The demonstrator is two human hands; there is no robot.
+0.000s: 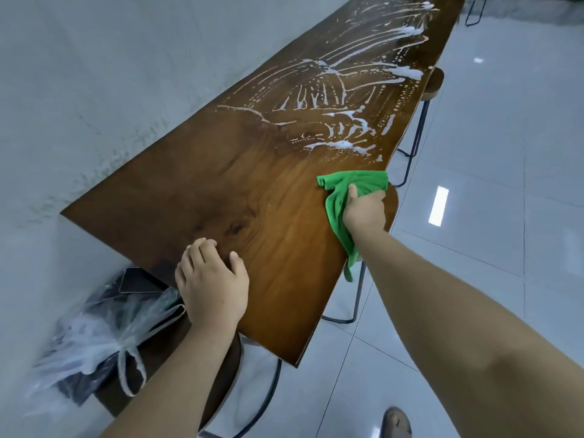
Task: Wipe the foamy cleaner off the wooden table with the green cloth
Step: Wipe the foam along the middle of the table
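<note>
Head view, looking down: at centre right of the frame the right hand (363, 210) grips the bunched green cloth (336, 202), thumb laid on top. It presses the cloth to the wooden table (221, 191) at its right edge, and a tail of cloth hangs over that edge. The left hand (211, 279), lower centre-left, rests on bare wood with fingers loosely spread, holding nothing. White streaks of foamy cleaner (341, 143) cover the table in the upper centre, just beyond the cloth. A plastic bag (104, 336) sits lower left.
</note>
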